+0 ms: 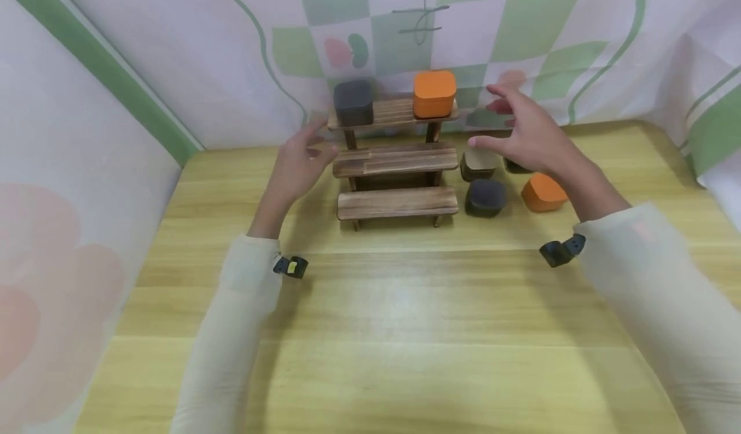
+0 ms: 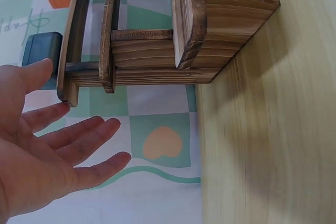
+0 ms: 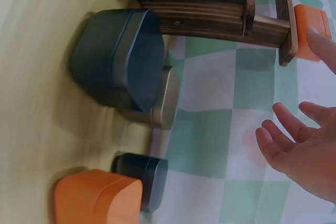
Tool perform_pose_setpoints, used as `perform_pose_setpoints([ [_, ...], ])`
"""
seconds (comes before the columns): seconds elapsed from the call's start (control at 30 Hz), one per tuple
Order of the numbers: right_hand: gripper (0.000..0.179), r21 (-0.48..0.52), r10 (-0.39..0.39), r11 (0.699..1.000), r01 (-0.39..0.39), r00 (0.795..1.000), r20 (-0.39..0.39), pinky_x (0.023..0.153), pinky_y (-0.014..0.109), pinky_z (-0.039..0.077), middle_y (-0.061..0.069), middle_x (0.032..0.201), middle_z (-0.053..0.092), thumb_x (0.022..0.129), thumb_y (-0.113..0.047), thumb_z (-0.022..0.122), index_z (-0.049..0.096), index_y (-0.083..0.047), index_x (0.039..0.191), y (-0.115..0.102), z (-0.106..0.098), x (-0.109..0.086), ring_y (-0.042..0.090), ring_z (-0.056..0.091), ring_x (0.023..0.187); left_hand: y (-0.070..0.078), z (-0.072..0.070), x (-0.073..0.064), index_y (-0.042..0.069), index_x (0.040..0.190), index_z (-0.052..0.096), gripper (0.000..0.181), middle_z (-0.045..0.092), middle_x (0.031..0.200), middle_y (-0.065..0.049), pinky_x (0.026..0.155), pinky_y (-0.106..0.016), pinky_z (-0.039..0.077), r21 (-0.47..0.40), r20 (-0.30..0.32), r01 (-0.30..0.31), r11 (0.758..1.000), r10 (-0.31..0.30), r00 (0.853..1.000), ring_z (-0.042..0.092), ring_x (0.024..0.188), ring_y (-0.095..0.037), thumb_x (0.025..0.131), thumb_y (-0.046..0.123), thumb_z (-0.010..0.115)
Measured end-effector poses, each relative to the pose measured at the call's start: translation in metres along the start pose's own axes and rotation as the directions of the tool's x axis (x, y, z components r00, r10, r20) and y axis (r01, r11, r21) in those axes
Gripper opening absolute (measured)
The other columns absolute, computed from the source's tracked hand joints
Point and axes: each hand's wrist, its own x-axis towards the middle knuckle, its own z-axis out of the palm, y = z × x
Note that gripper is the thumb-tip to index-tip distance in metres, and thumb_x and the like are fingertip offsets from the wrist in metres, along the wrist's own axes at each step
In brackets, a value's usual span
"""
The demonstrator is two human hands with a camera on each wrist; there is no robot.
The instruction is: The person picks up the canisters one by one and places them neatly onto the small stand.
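- Brown wooden shelf stand (image 1: pixel 399 159) with three stepped tiers stands at the back of a pale wood-grain table (image 1: pixel 399 305), in front of a hanging cloth (image 1: pixel 399 42) with green and white checks.
- On the stand's top tier sit two small boxes with rounded corners: a dark grey box (image 1: pixel 354 106) at the left end and a bright orange box (image 1: pixel 434 96) at the right end, with bare wood between them.
- The person's left hand (image 1: pixel 298 164) is beside the stand's left end, fingers loosely spread and grasping nothing. Its fingertips are close to the edge of the top tier; whether they touch it, I cannot tell.
- The person's right hand (image 1: pixel 532 132) is raised to the right of the stand, thumb and fingers held wide apart with nothing between them, near the orange box on the top tier.
- Four more boxes rest on the table to the right of the stand: a beige-topped box (image 1: pixel 479 162) nearest the cloth, a charcoal box (image 1: pixel 486 199) in front of it, a second orange box (image 1: pixel 544 193) farther right, and another dark box (image 3: pixel 149 174), partly hidden by the right hand in the head view.
- Both forearms wear pale sleeves (image 1: pixel 231 325), with a small black device (image 1: pixel 291 267) at each cuff.
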Motion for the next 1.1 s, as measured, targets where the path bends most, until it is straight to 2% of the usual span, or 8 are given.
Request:
perform_pose_setpoints([
  [0.3,0.088,0.031,-0.011,0.999,0.011,1.000,-0.012,0.110,0.063,0.028,0.021,0.159,0.028,0.092,-0.031,0.074,0.022,-0.008,0.159,0.014,-0.001,-0.012,0.047,0.032,0.138,-0.006,0.003,-0.005,0.010,0.154,0.039,0.064,0.046,0.150,-0.016,0.093,-0.045,0.053,0.003,-0.017,-0.021,1.000,0.021,1.000,0.060,0.117,-0.037,0.098,0.022,0.066],
  [0.53,0.089,0.026,0.004,1.000,-0.003,1.000,-0.024,0.113,0.061,0.026,0.026,0.157,0.028,0.091,-0.030,0.075,0.023,-0.002,0.157,0.023,-0.003,-0.023,0.048,0.031,0.140,-0.006,0.004,-0.012,0.011,0.154,0.039,0.063,0.046,0.150,-0.016,0.098,-0.048,0.050,0.009,-0.023,-0.038,0.999,0.038,0.999,0.058,0.120,-0.039,0.099,0.026,0.066],
  [0.77,0.088,0.036,0.029,0.999,-0.028,0.999,-0.037,0.113,0.062,0.024,0.026,0.154,0.032,0.091,-0.028,0.076,0.024,-0.002,0.157,0.035,-0.003,-0.031,0.048,0.032,0.139,-0.009,0.006,-0.014,0.010,0.151,0.043,0.059,0.049,0.145,-0.021,0.097,-0.051,0.050,0.009,-0.035,-0.001,1.000,0.002,0.999,0.057,0.121,-0.039,0.099,0.027,0.066],
  [1.1,0.085,0.001,0.019,1.000,-0.019,0.998,-0.054,0.108,0.065,0.029,0.029,0.152,0.036,0.090,-0.024,0.077,0.029,0.001,0.155,0.055,-0.003,-0.042,0.049,0.035,0.135,-0.009,0.007,-0.014,0.008,0.151,0.041,0.059,0.049,0.145,-0.023,0.095,-0.050,0.051,0.042,0.009,-0.014,0.999,0.014,1.000,0.055,0.123,-0.041,0.099,0.024,0.064],
])
